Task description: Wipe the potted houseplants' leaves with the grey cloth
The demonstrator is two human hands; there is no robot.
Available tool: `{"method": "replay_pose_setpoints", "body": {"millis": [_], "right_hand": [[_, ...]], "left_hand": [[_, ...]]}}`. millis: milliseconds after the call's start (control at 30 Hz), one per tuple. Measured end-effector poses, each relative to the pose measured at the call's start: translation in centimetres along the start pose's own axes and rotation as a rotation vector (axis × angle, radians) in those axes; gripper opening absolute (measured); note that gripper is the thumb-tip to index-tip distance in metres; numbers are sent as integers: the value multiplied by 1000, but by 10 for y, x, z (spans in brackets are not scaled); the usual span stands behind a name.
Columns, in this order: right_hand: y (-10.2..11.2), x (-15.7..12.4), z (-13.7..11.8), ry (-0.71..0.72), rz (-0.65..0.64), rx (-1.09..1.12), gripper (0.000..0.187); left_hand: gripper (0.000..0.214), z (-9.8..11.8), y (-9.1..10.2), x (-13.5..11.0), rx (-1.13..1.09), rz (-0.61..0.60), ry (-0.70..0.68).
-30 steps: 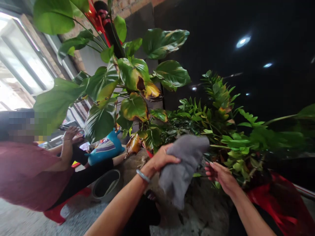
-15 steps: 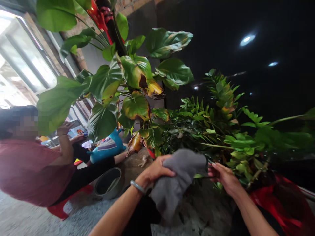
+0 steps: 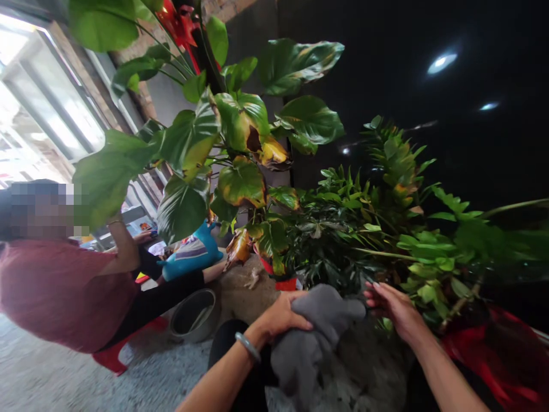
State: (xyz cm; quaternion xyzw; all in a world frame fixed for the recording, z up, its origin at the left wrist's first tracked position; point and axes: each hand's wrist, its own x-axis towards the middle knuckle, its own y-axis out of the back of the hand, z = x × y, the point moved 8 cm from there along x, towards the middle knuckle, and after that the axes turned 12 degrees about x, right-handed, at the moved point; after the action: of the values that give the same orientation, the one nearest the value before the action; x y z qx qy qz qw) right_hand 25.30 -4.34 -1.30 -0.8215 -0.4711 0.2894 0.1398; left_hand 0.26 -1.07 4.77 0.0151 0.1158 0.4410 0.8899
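My left hand (image 3: pixel 285 315), with a bracelet (image 3: pixel 247 347) on its wrist, is closed on a grey cloth (image 3: pixel 315 332). The cloth bunches under the thumb and hangs down in front of my knees. Its narrow right end reaches close to my right hand (image 3: pixel 392 306). The fingers of that hand are bent together in a pinch beside dark green leaves (image 3: pixel 330 260); whatever lies between them is too dark to make out. A low leafy plant (image 3: pixel 429 246) spreads behind and to the right of it.
A tall plant (image 3: pixel 242 180) with broad, partly browned leaves rises ahead. At left a person (image 3: pixel 64 286) sits on a red stool (image 3: pixel 114 355), by a grey bucket (image 3: pixel 195 315). A red wrapping (image 3: pixel 493 355) lies at right, under a dark glossy wall (image 3: pixel 364 57).
My left hand and the cloth have shifted slightly down and right in view. The cloth's right end has dropped a little below my right fingertips. The view itself has shifted a bit.
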Motion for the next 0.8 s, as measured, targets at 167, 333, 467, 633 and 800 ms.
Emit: {"method": "replay_pose_setpoints", "body": {"millis": [167,333,467,633,800], "right_hand": [[-2,2,-2,60,-25,36,14],[-3,6,3,70,-41,12,16],[0,4,3,36,-26,-16,15],[-1,1,1,35,-21,15,17],[-9,2,2,51,-28,24,15]], "left_hand": [[52,78,70,13,-339,404,-208],[53,38,52,14,-342,445,-45],[53,-33,6,-17,-290,158,192],[53,22,56,-24,-317,282,-6],[50,78,122,4,-438,685,-205]]}}
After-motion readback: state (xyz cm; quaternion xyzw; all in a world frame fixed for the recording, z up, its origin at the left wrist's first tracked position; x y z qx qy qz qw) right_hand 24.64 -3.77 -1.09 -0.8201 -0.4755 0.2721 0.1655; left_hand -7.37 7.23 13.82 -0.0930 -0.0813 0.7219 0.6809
